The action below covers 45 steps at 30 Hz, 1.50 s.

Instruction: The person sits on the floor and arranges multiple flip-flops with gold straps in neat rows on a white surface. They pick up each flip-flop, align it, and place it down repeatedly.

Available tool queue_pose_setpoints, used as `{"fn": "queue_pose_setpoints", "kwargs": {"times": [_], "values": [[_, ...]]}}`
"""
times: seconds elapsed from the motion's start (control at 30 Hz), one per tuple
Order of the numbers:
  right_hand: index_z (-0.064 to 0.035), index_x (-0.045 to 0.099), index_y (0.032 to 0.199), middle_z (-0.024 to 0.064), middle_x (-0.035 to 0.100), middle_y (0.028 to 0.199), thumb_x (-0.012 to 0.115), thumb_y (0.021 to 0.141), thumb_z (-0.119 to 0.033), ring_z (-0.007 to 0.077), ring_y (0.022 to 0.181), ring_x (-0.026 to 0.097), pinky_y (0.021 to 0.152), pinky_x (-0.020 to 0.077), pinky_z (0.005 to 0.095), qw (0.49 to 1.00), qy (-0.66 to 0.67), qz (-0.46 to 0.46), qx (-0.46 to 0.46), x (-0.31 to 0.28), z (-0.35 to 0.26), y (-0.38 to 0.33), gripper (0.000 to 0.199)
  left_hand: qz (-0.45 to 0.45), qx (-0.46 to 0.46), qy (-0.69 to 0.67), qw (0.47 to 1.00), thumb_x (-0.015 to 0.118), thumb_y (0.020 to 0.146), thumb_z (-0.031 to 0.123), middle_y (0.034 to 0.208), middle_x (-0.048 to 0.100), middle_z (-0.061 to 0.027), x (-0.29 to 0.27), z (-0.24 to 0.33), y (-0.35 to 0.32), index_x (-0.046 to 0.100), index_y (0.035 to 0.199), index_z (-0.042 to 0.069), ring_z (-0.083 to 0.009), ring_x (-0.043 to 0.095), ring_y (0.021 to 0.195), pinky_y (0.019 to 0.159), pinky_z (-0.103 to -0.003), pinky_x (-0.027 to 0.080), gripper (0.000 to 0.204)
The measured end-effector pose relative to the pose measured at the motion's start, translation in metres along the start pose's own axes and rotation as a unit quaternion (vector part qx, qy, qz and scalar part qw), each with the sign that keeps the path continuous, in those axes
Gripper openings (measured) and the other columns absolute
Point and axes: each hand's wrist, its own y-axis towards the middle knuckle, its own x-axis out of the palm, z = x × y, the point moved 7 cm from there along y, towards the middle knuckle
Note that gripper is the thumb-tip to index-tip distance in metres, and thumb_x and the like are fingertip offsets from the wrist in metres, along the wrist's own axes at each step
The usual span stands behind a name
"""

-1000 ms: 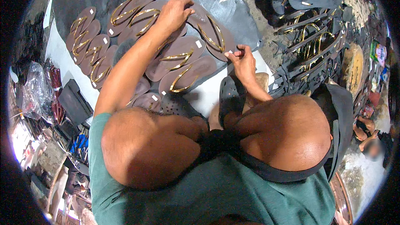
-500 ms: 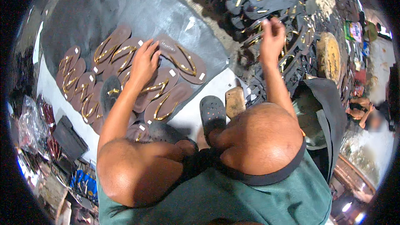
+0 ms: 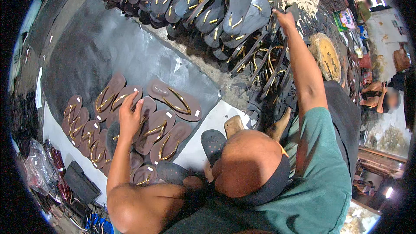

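Note:
Over a group of brown flip-flops with gold straps, my left hand (image 3: 129,117) rests with its fingers spread, holding nothing. A brown flip-flop (image 3: 149,131) lies just right of it, and another flip-flop (image 3: 175,99) lies beyond at an angle; several bear small white stickers. My right arm stretches far forward to the right. There my right hand (image 3: 285,19) is closed at the edge of a pile of dark flip-flops (image 3: 240,6) with gold strap ends. A dark piece shows by its fingers, too small to name.
A dark grey sheet (image 3: 117,47) lies under the brown flip-flops. A round wooden block (image 3: 326,58) stands at the right. Wooden foot-shaped pieces (image 3: 234,126) lie near my dark clog (image 3: 213,145). Plastic bags (image 3: 41,160) lie at the left; another person (image 3: 377,97) sits far right.
My right hand has reached farther forward along the dark pile and closed. The view has shifted, showing more of that pile. My left hand stays over the brown flip-flops.

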Motion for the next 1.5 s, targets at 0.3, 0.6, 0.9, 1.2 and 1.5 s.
{"fn": "queue_pose_setpoints", "kwargs": {"times": [0.3, 0.6, 0.9, 1.2, 1.5], "values": [[0.0087, 0.067, 0.102, 0.0191, 0.067, 0.102, 0.064, 0.085, -0.037, 0.0329, 0.086, 0.067, 0.075, 0.0538, 0.0478, 0.995, 0.076, -0.064, 0.014, 0.01, 0.046, 0.019, 0.049, -0.05, -0.033, -0.058, 0.997, 0.065, 0.097, 0.02, 0.121, 0.065, -0.0171, 0.019, 0.006, 0.01, 0.062, 0.131, 0.0, -0.0271, 0.063, 0.112, 0.097, -0.036, 0.048, 0.04], [0.0014, 0.056, 0.127, 0.0127, 0.068, 0.116, 0.075, 0.087, -0.022, 0.0221, 0.102, 0.066, 0.093, 0.0502, 0.0358, 0.877, 0.419, -0.19, -0.137, -0.098, -0.081, -0.183, 0.049, -0.084, -0.035, -0.152, 0.984, 0.068, 0.096, 0.025, 0.131, 0.065, -0.0165, 0.026, 0.036, 0.06, 0.06, 0.134, 0.0, -0.0229, 0.06, 0.121, 0.106, -0.037, 0.045, 0.046], [0.0018, 0.063, 0.127, 0.006, 0.071, 0.112, 0.075, 0.088, -0.021, 0.014, 0.101, 0.064, 0.093, 0.0489, 0.0319, 0.722, 0.363, -0.589, 0.0, 0.034, -0.054, -0.439, 0.047, -0.273, -0.084, -0.375, 0.882, 0.069, 0.093, 0.036, 0.127, 0.063, -0.0067, 0.052, 0.083, 0.103, 0.053, 0.137, 0.003, -0.0153, 0.058, 0.114, 0.099, -0.034, 0.045, 0.057], [0.0043, 0.046, 0.141, 0.0143, 0.064, 0.124, 0.078, 0.087, -0.013, 0.0192, 0.105, 0.065, 0.091, 0.0527, 0.0308, 0.719, 0.389, -0.574, 0.057, 0.071, -0.005, -0.478, 0.066, -0.284, -0.155, -0.431, 0.843, 0.071, 0.093, 0.028, 0.116, 0.067, -0.0017, 0.077, 0.041, 0.073, 0.057, 0.134, 0.006, -0.0155, 0.061, 0.112, 0.092, -0.036, 0.05, 0.048], [0.0041, 0.049, 0.141, 0.0095, 0.067, 0.104, 0.077, 0.089, -0.014, 0.0127, 0.09, 0.065, 0.074, 0.0536, 0.0253, 0.822, 0.381, -0.414, 0.095, 0.085, 0.022, -0.467, 0.063, -0.15, -0.099, -0.149, 0.972, 0.078, 0.086, 0.032, 0.109, 0.07, -0.0132, 0.082, 0.005, 0.105, 0.064, 0.133, 0.009, -0.0208, 0.066, 0.097, 0.083, -0.035, 0.052, 0.053]]}}
